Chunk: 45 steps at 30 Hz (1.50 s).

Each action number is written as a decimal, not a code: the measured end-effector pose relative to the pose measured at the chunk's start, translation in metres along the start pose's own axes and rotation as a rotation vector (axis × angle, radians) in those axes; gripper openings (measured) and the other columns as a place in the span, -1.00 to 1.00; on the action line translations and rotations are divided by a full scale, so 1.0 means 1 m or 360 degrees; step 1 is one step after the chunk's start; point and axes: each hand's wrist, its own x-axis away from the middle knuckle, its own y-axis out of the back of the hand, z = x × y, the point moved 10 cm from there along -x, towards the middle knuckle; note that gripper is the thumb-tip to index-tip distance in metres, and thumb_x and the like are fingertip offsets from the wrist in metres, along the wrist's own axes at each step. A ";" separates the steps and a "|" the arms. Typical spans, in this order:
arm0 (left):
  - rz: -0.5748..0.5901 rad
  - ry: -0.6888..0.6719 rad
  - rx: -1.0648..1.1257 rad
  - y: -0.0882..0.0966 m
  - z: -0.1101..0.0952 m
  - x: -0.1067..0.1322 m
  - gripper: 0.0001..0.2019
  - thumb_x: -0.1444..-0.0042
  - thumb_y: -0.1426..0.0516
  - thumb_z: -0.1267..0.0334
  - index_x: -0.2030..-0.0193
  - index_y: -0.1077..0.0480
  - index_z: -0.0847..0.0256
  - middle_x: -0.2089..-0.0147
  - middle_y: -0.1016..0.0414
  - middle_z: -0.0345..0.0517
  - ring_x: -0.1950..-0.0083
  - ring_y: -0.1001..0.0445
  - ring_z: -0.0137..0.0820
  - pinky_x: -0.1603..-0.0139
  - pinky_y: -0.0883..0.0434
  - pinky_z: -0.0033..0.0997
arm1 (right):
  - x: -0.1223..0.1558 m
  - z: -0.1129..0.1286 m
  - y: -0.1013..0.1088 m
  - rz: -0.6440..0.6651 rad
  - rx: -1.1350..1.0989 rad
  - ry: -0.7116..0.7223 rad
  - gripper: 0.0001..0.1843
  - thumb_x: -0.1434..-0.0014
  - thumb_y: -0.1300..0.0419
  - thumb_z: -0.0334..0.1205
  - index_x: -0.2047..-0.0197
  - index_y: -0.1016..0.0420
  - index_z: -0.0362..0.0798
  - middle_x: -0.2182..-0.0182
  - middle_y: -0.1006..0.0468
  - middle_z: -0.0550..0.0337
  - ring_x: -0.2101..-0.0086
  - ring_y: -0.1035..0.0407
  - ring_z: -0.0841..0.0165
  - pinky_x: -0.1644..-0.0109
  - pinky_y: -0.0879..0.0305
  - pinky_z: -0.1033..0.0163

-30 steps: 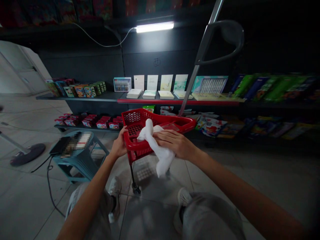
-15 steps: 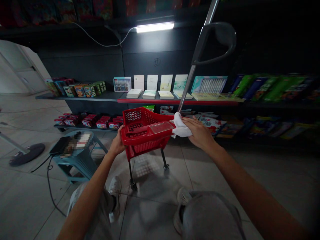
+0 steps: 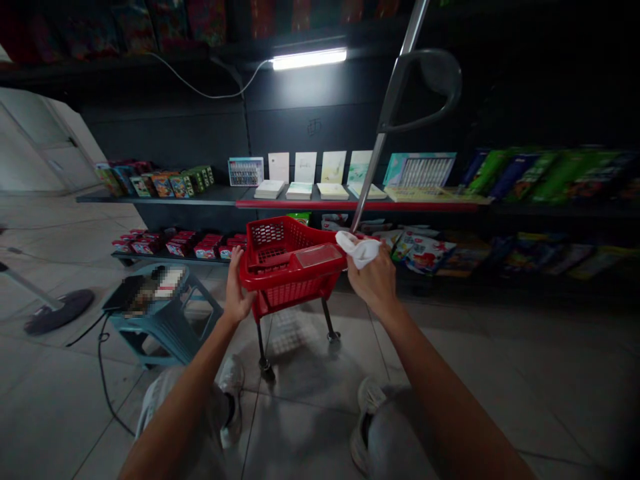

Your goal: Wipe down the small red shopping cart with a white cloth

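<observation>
The small red shopping cart (image 3: 295, 283), an open basket with lattice sides on dark legs and casters, stands before me on the floor. My left hand (image 3: 237, 290) is at its left corner, fingers stretched upward and thumb apart, against the rim. In my right hand (image 3: 376, 280) is a bunched white cloth (image 3: 361, 249), close to the right end of the handle bar. A clear panel (image 3: 320, 256) is set in that bar. A metal pole (image 3: 373, 170) with a dark loop (image 3: 425, 90) rises behind the cloth; its lower end is hidden.
Behind the cart, a dark shelf (image 3: 220, 193) holds books (image 3: 300, 190), boxes and bagged goods. Red packs (image 3: 183, 243) line the lower shelf. A blue-grey stool (image 3: 165, 333) with a trailing cable (image 3: 103, 373) stands left, near a round pole base (image 3: 60, 311). A tube light (image 3: 310, 59) glows above.
My right hand has drawn in to the left and turned, lifting the cloth from flat on the bar's end into a bunch. My left fingers have loosened and straightened at the cart's corner.
</observation>
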 end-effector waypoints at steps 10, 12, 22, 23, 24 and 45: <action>0.0077 -0.0320 -0.0713 -0.063 -0.134 -0.006 -0.33 -0.22 -0.11 0.23 -0.49 -0.20 0.15 -0.45 -0.34 0.15 -0.57 -0.15 0.04 -0.60 0.28 0.40 | 0.004 0.053 -0.004 0.0098 0.0048 0.0044 -0.70 -0.37 -0.09 -0.21 -0.02 -0.55 -0.15 0.09 -0.59 -0.17 -0.02 -0.40 0.01 -0.35 -0.23 -0.11; 0.0102 -0.0212 -0.0790 -0.070 -0.129 -0.016 -0.36 -0.25 -0.12 0.19 -0.47 -0.24 0.14 -0.44 -0.37 0.12 -0.52 -0.22 0.03 -0.60 0.41 0.35 | 0.008 0.070 -0.004 0.0115 0.0050 0.0103 -0.71 -0.38 -0.09 -0.22 0.01 -0.56 -0.16 0.10 -0.60 -0.17 -0.01 -0.40 0.02 -0.36 -0.21 -0.11; -0.0245 -0.0096 -0.0881 -0.015 -0.066 -0.019 -0.60 -0.35 -0.02 0.06 -0.20 -0.50 0.08 -0.20 -0.54 0.04 -0.36 -0.34 -0.08 -0.61 0.28 0.22 | 0.033 0.135 -0.013 0.0152 -0.0193 0.0367 -0.56 -0.35 -0.13 -0.21 -0.23 -0.48 -0.17 -0.12 -0.56 -0.15 -0.14 -0.34 0.01 -0.36 -0.21 -0.10; -0.0254 -0.0089 -0.0865 -0.010 -0.060 -0.019 -0.59 -0.36 0.00 0.04 -0.19 -0.50 0.09 -0.21 -0.52 0.05 -0.39 -0.32 -0.08 -0.62 0.30 0.21 | 0.037 0.140 -0.015 0.0159 -0.0203 0.0387 -0.52 -0.34 -0.14 -0.21 -0.27 -0.45 -0.19 -0.17 -0.54 -0.16 -0.17 -0.32 0.00 -0.38 -0.19 -0.11; -0.0256 -0.0079 -0.0849 -0.006 -0.055 -0.019 -0.58 -0.36 0.01 0.03 -0.18 -0.50 0.10 -0.22 -0.51 0.05 -0.42 -0.29 -0.08 -0.62 0.32 0.21 | 0.039 0.144 -0.016 0.0165 -0.0210 0.0397 -0.49 -0.33 -0.14 -0.21 -0.29 -0.43 -0.20 -0.20 -0.52 -0.17 -0.19 -0.31 -0.01 -0.40 -0.18 -0.12; -0.0541 0.0380 -0.0611 0.021 -0.025 -0.014 -0.53 -0.46 0.08 0.10 -0.38 -0.33 0.15 -0.63 0.06 0.14 -0.67 0.22 -0.06 -0.60 0.06 0.27 | 0.042 0.055 -0.017 0.0290 -0.2326 -0.1154 -0.46 -0.25 -0.26 0.13 -0.21 -0.52 0.05 -0.21 -0.60 0.08 -0.25 -0.45 0.04 -0.27 -0.47 -0.22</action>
